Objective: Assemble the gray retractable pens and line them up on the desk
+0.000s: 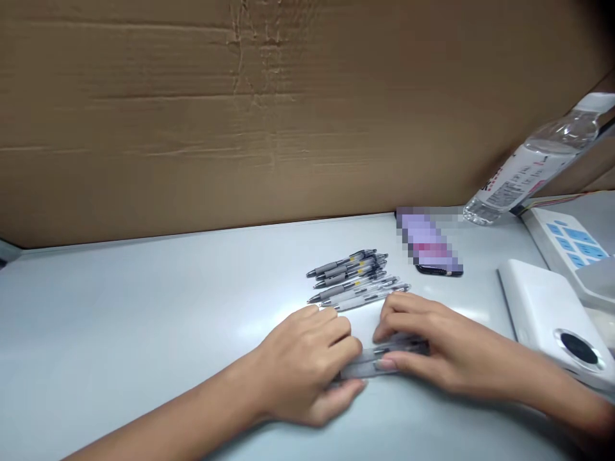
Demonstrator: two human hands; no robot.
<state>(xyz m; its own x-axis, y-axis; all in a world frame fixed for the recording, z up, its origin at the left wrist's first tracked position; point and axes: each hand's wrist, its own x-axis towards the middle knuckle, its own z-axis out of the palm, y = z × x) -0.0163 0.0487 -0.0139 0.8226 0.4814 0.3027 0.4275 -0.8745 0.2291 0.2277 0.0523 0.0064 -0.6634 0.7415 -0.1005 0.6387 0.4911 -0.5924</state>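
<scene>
My left hand [307, 365] and my right hand [432, 339] meet low on the pale table top [144, 320]. Between them they grip a bundle of clear-barrelled retractable pens [379, 358], left hand at one end and right thumb and fingers around the other. My fingers hide part of the bundle. Just beyond my fingertips, a loose row of several grey and clear pens [348, 278] lies side by side, with barrels pointing left and right.
A phone [432, 270] with a blurred top lies behind the pens. A plastic water bottle [533, 168] leans at the far right, near a white keypad device [567, 240] and a white box [548, 314]. A cardboard sheet [240, 109] stands along the table's back edge.
</scene>
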